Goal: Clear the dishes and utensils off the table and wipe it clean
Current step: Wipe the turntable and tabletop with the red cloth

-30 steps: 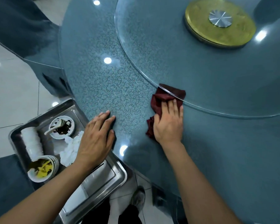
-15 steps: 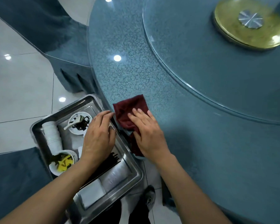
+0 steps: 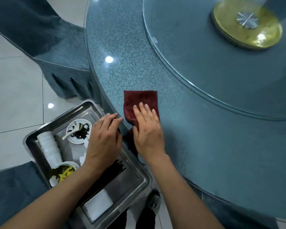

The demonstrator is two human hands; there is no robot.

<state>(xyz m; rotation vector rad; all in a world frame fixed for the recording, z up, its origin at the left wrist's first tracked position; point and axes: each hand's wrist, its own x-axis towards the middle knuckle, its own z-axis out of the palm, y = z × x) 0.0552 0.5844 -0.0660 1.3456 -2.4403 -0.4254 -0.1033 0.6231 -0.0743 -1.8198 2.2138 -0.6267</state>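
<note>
- Since half a second ago the cloth [image 3: 141, 103] has slid from the very rim of the table [image 3: 221, 146] a little way inward, and it now lies flatter, its far end spread square toward the turntable [image 3: 205, 66].
- Right hand [image 3: 147, 129] lies palm down on the cloth's near half, fingers straight and together, pressing it to the glass; nothing is pinched.
- A tail of the cloth hangs off the table edge just under that wrist.
- Left hand [image 3: 104, 139] hovers over the tray [image 3: 139, 184], which sits just off the table's edge. Its fingers are loosely extended, tips reaching the rim right beside the cloth; I can't tell whether they touch the glass, and it holds nothing I can see.
- In the tray: a stack of cups [image 3: 49, 149], a saucer [image 3: 79, 131] with a spoon and dark scraps, a bowl [image 3: 63, 174] of yellow leftovers, black chopsticks [image 3: 111, 176] and a white napkin [image 3: 98, 207].
- No dishes show on the part of the table in view, so clearing looks done and wiping is the step in hand.
- Next, I'd guess, comes a firm stroke back toward the edge, keeping the palm flat, so any crumbs fall into the tray rather than on the floor.
- That calls for the tray staying tucked under the rim, near the left hand.
</note>
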